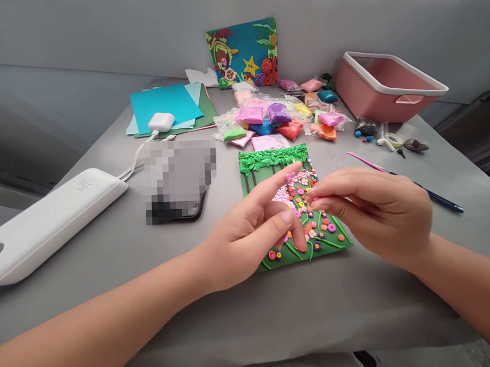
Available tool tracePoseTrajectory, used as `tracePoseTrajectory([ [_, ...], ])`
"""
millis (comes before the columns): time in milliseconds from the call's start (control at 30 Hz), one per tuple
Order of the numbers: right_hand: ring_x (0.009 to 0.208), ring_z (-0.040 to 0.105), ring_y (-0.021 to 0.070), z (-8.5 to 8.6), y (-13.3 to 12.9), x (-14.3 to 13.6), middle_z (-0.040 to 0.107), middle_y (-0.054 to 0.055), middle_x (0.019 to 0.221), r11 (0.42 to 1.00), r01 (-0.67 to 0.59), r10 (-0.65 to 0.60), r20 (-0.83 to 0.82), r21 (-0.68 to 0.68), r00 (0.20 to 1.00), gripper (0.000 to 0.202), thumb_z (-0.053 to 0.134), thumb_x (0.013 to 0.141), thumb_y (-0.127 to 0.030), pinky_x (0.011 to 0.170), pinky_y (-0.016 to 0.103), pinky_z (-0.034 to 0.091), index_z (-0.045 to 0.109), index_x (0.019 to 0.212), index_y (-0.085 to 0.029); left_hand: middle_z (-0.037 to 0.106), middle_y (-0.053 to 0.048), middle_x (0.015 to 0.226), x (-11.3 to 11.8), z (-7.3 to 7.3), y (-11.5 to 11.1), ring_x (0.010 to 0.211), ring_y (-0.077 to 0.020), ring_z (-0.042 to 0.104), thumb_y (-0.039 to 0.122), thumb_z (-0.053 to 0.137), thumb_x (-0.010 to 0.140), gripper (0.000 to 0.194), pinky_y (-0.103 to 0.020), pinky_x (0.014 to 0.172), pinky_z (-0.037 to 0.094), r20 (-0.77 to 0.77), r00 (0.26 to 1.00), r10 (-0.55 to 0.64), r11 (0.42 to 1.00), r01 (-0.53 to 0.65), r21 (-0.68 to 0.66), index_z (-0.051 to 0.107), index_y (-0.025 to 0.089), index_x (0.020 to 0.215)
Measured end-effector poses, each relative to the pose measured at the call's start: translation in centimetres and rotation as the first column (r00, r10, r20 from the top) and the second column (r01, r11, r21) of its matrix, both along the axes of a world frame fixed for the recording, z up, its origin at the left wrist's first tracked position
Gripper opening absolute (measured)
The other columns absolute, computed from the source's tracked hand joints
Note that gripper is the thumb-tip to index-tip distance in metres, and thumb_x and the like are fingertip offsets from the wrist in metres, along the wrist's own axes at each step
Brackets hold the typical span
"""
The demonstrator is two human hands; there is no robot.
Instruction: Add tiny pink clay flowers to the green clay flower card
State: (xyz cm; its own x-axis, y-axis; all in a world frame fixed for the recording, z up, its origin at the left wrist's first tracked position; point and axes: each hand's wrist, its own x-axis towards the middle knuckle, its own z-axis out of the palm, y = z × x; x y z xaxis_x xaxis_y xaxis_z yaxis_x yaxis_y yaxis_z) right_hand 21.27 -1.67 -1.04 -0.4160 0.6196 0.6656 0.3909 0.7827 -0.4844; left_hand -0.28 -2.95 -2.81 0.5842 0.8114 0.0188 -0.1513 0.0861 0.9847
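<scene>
Head view: the rectangular green clay-flower panel (pixel 310 216) looks mostly decorated, bare patches left, with small pink clay pieces (pixel 291 177) on the spread left hand's (pixel 254 226) fingertip and the right hand (pixel 378 211) pinched narrow, contents unclear.

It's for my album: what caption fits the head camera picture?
Left fingers with a tiny pink piece, right fingers nearby, above a green flower picture.

The left hand (pixel 250 237) partly hides the green clay picture (pixel 315 222); left of it, the phone (pixel 180 180) is pixelated.
</scene>
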Motion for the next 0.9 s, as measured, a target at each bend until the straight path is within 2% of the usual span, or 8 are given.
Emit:
tracePoseTrajectory([
  [100,0.07,0.073,0.0151,0.08,-0.04,0.09,0.079,0.0,0.082,1.0,-0.008,0.008,-0.004,-0.008,1.0,0.026,0.071,0.09,-0.004,0.066,0.029,0.063,0.076,0.1,-0.028,0.07,-0.002,0.074,-0.11,0.02,0.03,0.068,-0.0168,0.053,0.03,0.052,0.104,0.066,-0.029,0.064,0.042,0.012,0.999,-0.046,0.999,0.046,-0.003,0.028,0.023,0.166],
  [267,0.066,0.075,0.0148,0.23,-0.31,0.41,0.08,-0.001,0.08,0.996,-0.08,0.078,-0.045,-0.047,0.996,0.035,0.071,0.089,-0.003,0.058,0.025,0.062,0.078,0.111,-0.03,0.07,-0.002,0.073,-0.3,0.15,0.09,0.069,-0.017,0.056,0.029,0.05,0.105,0.065,-0.028,0.063,0.043,0.022,0.991,-0.136,0.991,0.136,-0.012,0.027,0.025,0.166],
  [433,0.052,0.066,0.012,0.13,-0.64,0.34,0.08,-0.004,0.077,0.999,0.004,-0.007,-0.065,-0.048,0.998,0.029,0.077,0.087,-0.009,0.045,0.024,0.053,0.077,0.106,-0.031,0.071,-0.003,0.071,-0.34,0.24,0.08,0.069,-0.018,0.058,0.029,0.05,0.104,0.065,-0.028,0.061,0.043,0.056,0.982,-0.179,0.983,0.181,-0.032,0.029,0.027,0.165],
  [533,0.05,0.062,0.0101,0.13,-0.54,0.19,0.078,-0.003,0.074,0.999,0.023,-0.025,-0.063,-0.023,0.998,0.022,0.077,0.087,-0.008,0.045,0.024,0.051,0.077,0.098,-0.027,0.072,-0.003,0.071,-0.33,0.18,0.14,0.066,-0.0172,0.057,0.03,0.052,0.104,0.064,-0.028,0.061,0.042,0.074,0.984,-0.164,0.985,0.168,-0.049,0.031,0.027,0.165],
  [667,0.061,0.066,0.0134,0.18,-0.24,0.02,0.076,-0.001,0.075,0.999,-0.002,-0.001,-0.093,-0.034,0.996,0.014,0.076,0.088,-0.013,0.055,0.027,0.056,0.076,0.093,-0.026,0.072,-0.002,0.068,-0.32,0.29,0.33,0.061,-0.0168,0.057,0.031,0.057,0.1,0.065,-0.028,0.058,0.042,0.108,0.992,-0.072,0.993,0.082,-0.09,0.038,0.027,0.162],
  [800,0.068,0.068,0.0143,-0.02,-0.23,-0.19,0.076,0.002,0.08,0.996,-0.019,0.006,-0.141,-0.09,0.99,0.006,0.073,0.091,-0.018,0.055,0.026,0.055,0.074,0.093,-0.023,0.071,0.0,0.063,-0.28,0.68,0.57,0.056,-0.0155,0.053,0.026,0.061,0.096,0.059,-0.027,0.056,0.041,0.126,0.982,0.14,0.979,-0.119,-0.165,0.051,0.032,0.154],
  [900,0.065,0.066,0.0124,-0.33,-0.38,-0.2,0.073,0.001,0.079,0.983,-0.016,-0.016,-0.175,-0.182,0.984,0.004,0.067,0.096,-0.021,0.054,0.024,0.055,0.07,0.093,-0.022,0.069,0.001,0.062,-0.14,0.89,0.7,0.053,-0.0135,0.051,0.023,0.061,0.094,0.053,-0.026,0.056,0.042,0.139,0.959,0.247,0.952,-0.214,-0.218,0.058,0.031,0.147],
])
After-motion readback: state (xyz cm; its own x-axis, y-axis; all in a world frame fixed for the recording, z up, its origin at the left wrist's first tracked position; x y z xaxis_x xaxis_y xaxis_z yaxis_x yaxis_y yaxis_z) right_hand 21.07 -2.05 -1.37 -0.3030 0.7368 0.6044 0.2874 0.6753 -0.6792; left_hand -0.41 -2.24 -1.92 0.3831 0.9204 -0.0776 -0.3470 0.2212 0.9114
